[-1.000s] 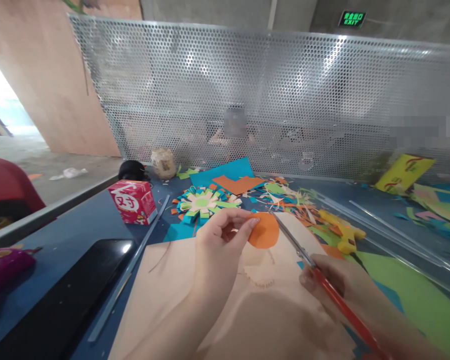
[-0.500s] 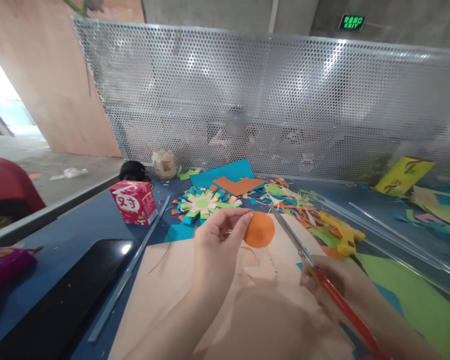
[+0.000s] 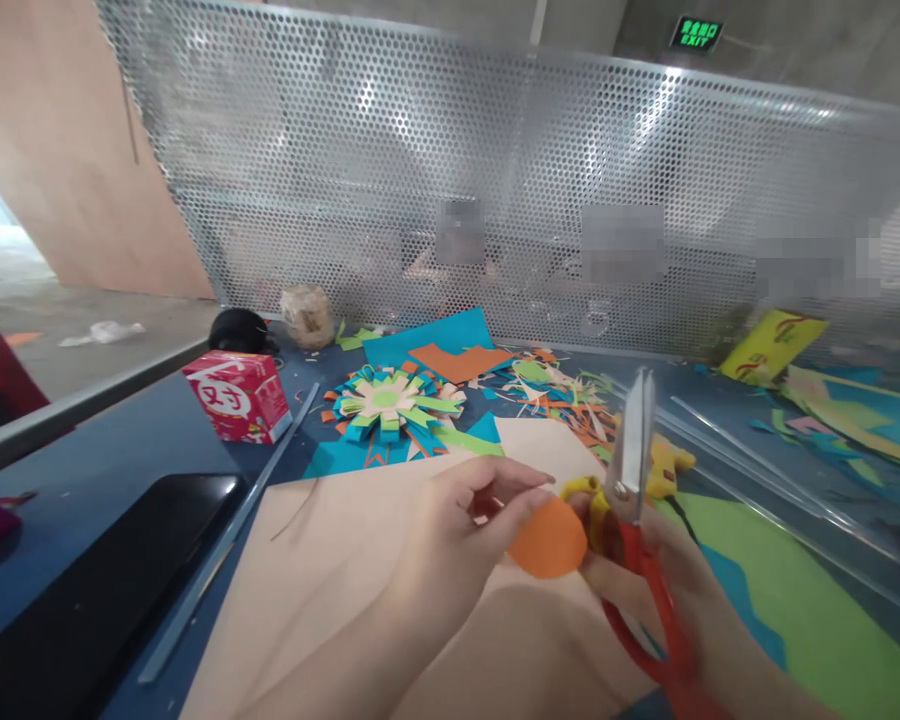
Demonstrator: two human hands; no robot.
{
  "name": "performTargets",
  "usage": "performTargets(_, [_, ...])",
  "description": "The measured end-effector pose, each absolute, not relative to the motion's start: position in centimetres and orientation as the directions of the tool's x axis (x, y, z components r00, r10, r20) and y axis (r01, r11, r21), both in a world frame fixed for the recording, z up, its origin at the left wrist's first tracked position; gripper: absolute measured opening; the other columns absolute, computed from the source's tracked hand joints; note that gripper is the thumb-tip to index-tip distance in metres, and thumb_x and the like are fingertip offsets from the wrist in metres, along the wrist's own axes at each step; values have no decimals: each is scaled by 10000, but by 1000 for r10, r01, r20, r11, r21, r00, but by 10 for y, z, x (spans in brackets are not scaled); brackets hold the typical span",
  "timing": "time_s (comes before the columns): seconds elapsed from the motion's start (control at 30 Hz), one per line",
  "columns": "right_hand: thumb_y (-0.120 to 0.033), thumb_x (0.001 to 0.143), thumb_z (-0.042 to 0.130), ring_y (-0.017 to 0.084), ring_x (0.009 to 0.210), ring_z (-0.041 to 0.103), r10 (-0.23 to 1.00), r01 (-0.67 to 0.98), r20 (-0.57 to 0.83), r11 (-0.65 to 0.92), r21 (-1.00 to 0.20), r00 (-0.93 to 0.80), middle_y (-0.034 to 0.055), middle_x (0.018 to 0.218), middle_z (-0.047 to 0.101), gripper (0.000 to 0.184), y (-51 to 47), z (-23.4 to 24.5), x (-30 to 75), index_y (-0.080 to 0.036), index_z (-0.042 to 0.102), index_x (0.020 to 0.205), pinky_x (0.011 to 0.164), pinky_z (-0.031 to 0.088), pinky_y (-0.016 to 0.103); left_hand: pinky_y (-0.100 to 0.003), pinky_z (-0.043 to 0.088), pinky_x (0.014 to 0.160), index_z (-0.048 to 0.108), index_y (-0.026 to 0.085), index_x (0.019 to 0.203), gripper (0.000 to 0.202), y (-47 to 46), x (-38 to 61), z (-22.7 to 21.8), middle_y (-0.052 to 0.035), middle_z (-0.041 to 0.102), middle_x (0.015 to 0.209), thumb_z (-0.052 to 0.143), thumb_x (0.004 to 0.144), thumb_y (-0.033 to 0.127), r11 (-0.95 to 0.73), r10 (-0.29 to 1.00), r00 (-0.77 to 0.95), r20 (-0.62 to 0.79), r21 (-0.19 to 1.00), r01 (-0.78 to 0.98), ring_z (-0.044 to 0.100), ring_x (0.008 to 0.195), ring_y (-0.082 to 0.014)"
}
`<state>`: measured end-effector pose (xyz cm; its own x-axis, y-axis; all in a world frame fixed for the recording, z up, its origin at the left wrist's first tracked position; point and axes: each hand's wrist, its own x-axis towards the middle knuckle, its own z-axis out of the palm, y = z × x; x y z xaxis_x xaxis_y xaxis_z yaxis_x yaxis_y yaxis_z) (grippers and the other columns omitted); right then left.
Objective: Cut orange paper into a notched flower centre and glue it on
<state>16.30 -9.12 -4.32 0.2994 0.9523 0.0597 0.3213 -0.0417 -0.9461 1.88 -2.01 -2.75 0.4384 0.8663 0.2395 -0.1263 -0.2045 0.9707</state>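
Above the large pale-pink rectangular paper sheet [image 3: 322, 570], a round orange paper disc [image 3: 550, 542] is pinched by the left hand [image 3: 450, 545]; red-handled metal scissors [image 3: 633, 450] are held in the curled right hand [image 3: 694, 580].

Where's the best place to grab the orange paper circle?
I'd pinch the orange paper circle by its upper-left edge, coming from the left like the left hand: it looks thin and flat, and the right hand with the scissors is on its other side.
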Motion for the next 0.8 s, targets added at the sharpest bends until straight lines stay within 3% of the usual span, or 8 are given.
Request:
performTargets(0.07, [-379, 651, 635, 142, 499, 544, 966, 171, -4, -50, -984, 257, -13, 582, 572, 203, -93, -42, 163, -218, 554, 746, 488, 468, 252, -228, 480, 581, 682, 193, 784, 116, -20, 18, -27, -52, 687, 760, 619, 729, 273, -189, 870, 438, 225, 974, -125, 610, 661, -141])
performTargets(0.17, [-363, 705, 612, 107, 517, 519, 957, 133, 12, -28, -991, 290, -18, 691, 578, 183, -94, -41, 163, -223, 554, 808, 491, 442, 222, -213, 463, 534, 673, 178, 778, 111, -21, 18, -27, -49, 679, 727, 619, 724, 259, -178, 906, 372, 204, 979, -102, 592, 611, -127])
performTargets(0.3, [-264, 628, 642, 122, 519, 522, 966, 220, -29, -88, -971, 256, -36, 584, 546, 177, -90, -39, 161, -211, 532, 757, 477, 438, 222, -217, 468, 559, 666, 176, 762, 119, -25, 20, -29, -52, 681, 767, 613, 733, 279, -156, 912, 373, 172, 985, -73, 602, 647, -133])
performTargets(0.43, [-295, 590, 634, 168, 567, 569, 943, 217, -15, -91, -972, 332, -9, 607, 579, 204, -88, -33, 162, -206, 535, 744, 477, 461, 252, -211, 470, 540, 643, 165, 827, 213, -22, 22, -29, -59, 683, 754, 674, 676, 312, -49, 869, 486, 98, 992, -113, 619, 663, -142])
performTargets(0.6, [-361, 715, 589, 139, 531, 536, 941, 303, 123, 23, -953, 316, -7, 648, 569, 178, -95, -31, 172, -214, 533, 797, 496, 442, 244, -160, 416, 421, 594, 123, 667, 198, -18, 20, -19, -20, 637, 541, 690, 660, 296, 151, 862, 505, -49, 975, -162, 554, 460, -81])
performTargets(0.8, [-344, 763, 549, 146, 646, 548, 955, 501, 227, 103, -860, 194, 16, 774, 572, 174, -101, -33, 172, -222, 546, 887, 565, 452, 247, -145, 427, 407, 549, 118, 729, 184, -26, 16, -9, -36, 659, 609, 685, 686, 235, 256, 899, 431, -71, 886, -387, 630, 569, -122])
